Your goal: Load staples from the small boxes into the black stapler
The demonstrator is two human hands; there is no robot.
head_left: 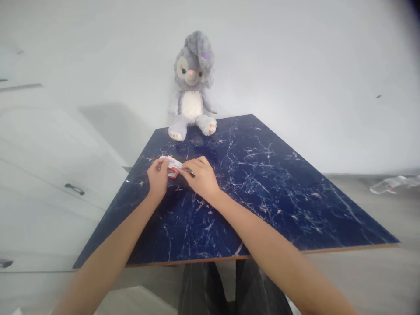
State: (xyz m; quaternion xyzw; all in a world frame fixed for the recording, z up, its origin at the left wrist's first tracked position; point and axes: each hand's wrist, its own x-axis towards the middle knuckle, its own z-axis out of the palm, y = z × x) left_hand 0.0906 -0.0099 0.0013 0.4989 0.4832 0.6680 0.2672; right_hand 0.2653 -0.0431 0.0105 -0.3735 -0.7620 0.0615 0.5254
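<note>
A small white and red box [174, 163] is held over the dark blue tabletop [269, 183]. My left hand [157, 178] is closed on its left end, thumb and fingers pinching it. At the right end of the box, my right hand [201, 176] is closed on a thin dark pen-like object [190, 172]. Its fingertips are close to the box; whether they touch it I cannot tell. The exact kind of the dark object is too small to make out.
A grey plush rabbit [192, 103] sits at the table's far edge against the white wall [295, 65]. White drawers with a dark handle [75, 189] stand on the left. Clear plastic [390, 184] lies on the floor at right.
</note>
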